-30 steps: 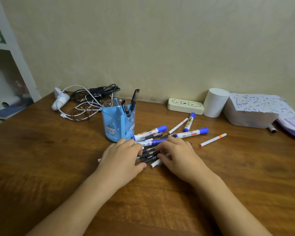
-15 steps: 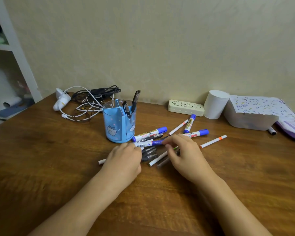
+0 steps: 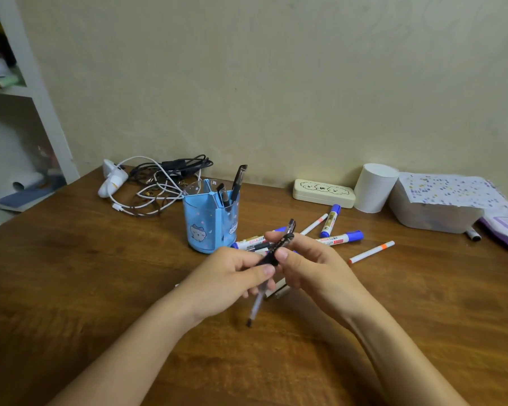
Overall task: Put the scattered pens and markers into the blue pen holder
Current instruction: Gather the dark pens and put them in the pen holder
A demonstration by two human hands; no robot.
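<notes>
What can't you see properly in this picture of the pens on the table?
All in the head view:
- How many pens the hands hold: the left hand and right hand cover most of the bunch.
- The markers lying behind the hands: only their ends show.
- The lower parts of the pens inside the blue pen holder: its wall hides them.
- The marker by the white tub: mostly hidden by the tub.

Pen holder (image 3: 210, 222) sits mid-surface (image 3: 71, 273) with a few pens (image 3: 232, 189) in it, cables (image 3: 159, 186) behind-left, loose markers (image 3: 339, 238) to its right, and both hands (image 3: 226, 281) just in front.
</notes>
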